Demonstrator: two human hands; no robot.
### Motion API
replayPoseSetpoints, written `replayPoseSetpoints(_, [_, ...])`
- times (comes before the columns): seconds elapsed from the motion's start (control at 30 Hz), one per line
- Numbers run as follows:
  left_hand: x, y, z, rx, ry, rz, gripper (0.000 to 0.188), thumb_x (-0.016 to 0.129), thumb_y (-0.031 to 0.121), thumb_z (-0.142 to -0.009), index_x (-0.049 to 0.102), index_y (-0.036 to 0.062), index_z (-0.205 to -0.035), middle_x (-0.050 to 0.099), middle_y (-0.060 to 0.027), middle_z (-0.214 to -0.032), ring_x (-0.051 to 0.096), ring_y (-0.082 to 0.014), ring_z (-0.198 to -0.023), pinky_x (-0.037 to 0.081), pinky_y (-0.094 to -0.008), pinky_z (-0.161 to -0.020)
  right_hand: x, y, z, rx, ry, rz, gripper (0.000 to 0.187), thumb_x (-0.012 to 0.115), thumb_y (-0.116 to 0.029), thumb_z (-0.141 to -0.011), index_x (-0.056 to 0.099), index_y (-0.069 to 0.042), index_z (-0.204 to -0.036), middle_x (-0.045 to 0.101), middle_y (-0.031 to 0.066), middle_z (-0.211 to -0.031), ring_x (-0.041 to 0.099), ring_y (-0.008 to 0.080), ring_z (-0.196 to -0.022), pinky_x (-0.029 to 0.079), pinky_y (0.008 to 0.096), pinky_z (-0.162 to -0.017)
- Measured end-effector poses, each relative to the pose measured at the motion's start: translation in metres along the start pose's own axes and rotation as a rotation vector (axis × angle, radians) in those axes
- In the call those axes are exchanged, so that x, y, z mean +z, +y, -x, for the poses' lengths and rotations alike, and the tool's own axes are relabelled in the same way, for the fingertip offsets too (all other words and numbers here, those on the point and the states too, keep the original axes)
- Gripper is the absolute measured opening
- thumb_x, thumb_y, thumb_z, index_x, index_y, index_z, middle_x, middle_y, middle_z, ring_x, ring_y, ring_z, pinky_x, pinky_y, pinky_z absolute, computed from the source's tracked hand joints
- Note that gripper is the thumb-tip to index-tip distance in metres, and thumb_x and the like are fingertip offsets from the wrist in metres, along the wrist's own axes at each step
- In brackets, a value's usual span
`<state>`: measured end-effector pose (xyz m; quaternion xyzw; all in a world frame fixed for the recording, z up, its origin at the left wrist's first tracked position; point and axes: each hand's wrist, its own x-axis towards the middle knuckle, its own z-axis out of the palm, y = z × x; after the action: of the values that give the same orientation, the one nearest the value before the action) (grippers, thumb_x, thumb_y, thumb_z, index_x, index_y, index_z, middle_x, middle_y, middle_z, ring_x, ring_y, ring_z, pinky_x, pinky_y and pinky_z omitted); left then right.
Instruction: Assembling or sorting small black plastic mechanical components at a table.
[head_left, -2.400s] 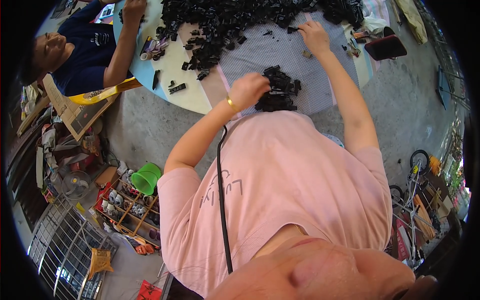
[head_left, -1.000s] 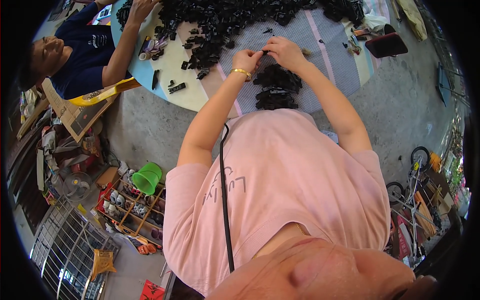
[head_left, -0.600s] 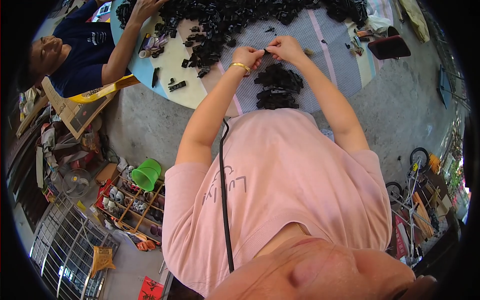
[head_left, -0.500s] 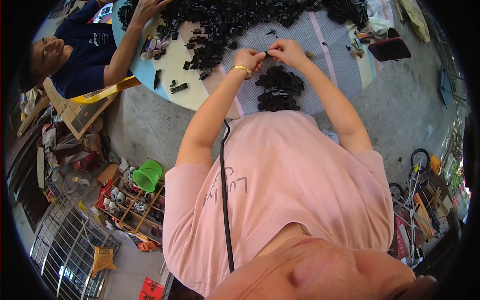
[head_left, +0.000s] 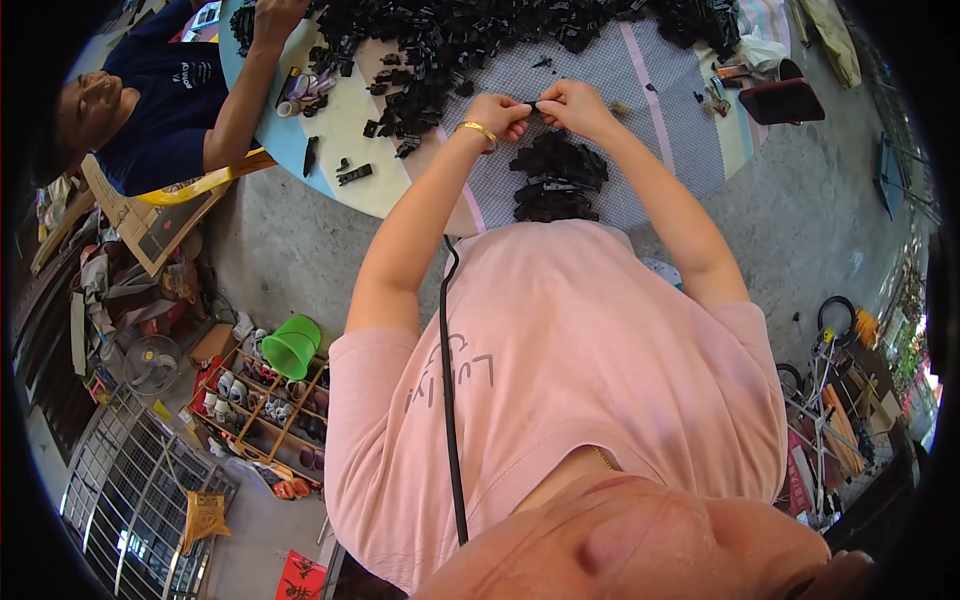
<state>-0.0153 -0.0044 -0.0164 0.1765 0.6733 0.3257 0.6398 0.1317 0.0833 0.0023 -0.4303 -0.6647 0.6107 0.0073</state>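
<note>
- Above the near heap of small black plastic parts [head_left: 556, 186], both hands now meet — left hand [head_left: 497, 113] and right hand [head_left: 574, 103] pinch one small black plastic piece [head_left: 537, 104].
- Earlier they were apart: left on the heap, right reaching farther across the round cloth-covered table [head_left: 650, 90].

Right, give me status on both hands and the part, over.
Left hand and right hand pinching one small black part together. Small black pile below them on table. Nothing blocking.
</note>
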Motion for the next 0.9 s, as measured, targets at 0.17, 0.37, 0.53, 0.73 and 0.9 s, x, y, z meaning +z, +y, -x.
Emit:
replayPoseSetpoints(0.17, [0.001, 0.005, 0.006, 0.001, -0.006, -0.021, 0.021, 0.059, 0.014, -0.081, 0.059, -0.0057, -0.086, 0.06, -0.0073, -0.066, 0.054, -0.0107, -0.048, 0.046, -0.0212, -0.043, 0.0, -0.005, -0.002, 0.048, 0.008, -0.041, 0.016, 0.059, -0.012, -0.079, 0.059, 0.003, -0.086, 0.063, 0.01, -0.072, 0.062, 0.0136, -0.06, 0.05, 0.0239, -0.051])
replayPoseSetpoints(0.37, [0.0, 0.005, 0.004, 0.014, -0.001, -0.02, 0.021, 0.059, 0.015, -0.08, 0.059, -0.0053, -0.086, 0.061, -0.0074, -0.066, 0.055, -0.0112, -0.047, 0.046, -0.0216, -0.042, 0.002, -0.007, -0.007, 0.104, -0.015, 0.016, 0.017, 0.056, -0.013, -0.081, 0.059, 0.003, -0.086, 0.064, 0.0096, -0.072, 0.063, 0.0139, -0.06, 0.051, 0.025, -0.051])
replayPoseSetpoints(0.53, [0.001, 0.007, -0.002, -0.004, 0.029, -0.088, 0.021, 0.06, 0.016, -0.08, 0.059, -0.0053, -0.084, 0.06, -0.0077, -0.064, 0.056, -0.0128, -0.046, 0.047, -0.0229, -0.042, 0.003, -0.011, -0.006, 0.132, -0.005, 0.039, 0.015, 0.057, -0.013, -0.08, 0.058, 0.002, -0.083, 0.063, 0.009, -0.071, 0.062, 0.0137, -0.059, 0.05, 0.0246, -0.049])
replayPoseSetpoints(0.73, [0.0, 0.003, -0.001, 0.05, 0.015, -0.066, 0.022, 0.06, 0.016, -0.08, 0.059, -0.0058, -0.084, 0.061, -0.0083, -0.065, 0.057, -0.0135, -0.048, 0.048, -0.0236, -0.044, 0.004, 0.009, -0.001, -0.074, -0.002, -0.086, 0.014, 0.058, -0.011, -0.08, 0.056, 0.002, -0.084, 0.063, 0.0088, -0.073, 0.062, 0.0129, -0.06, 0.05, 0.0236, -0.051])
replayPoseSetpoints(0.9, [0.001, 0.006, 0.0, 0.046, 0.0, -0.019, 0.021, 0.059, 0.015, -0.08, 0.06, -0.0055, -0.083, 0.061, -0.0085, -0.065, 0.057, -0.0138, -0.048, 0.049, -0.0238, -0.045, 0.002, 0.0, -0.002, 0.072, 0.02, -0.14, 0.015, 0.058, -0.011, -0.08, 0.055, 0.002, -0.085, 0.062, 0.0102, -0.073, 0.062, 0.0139, -0.061, 0.051, 0.0246, -0.053])
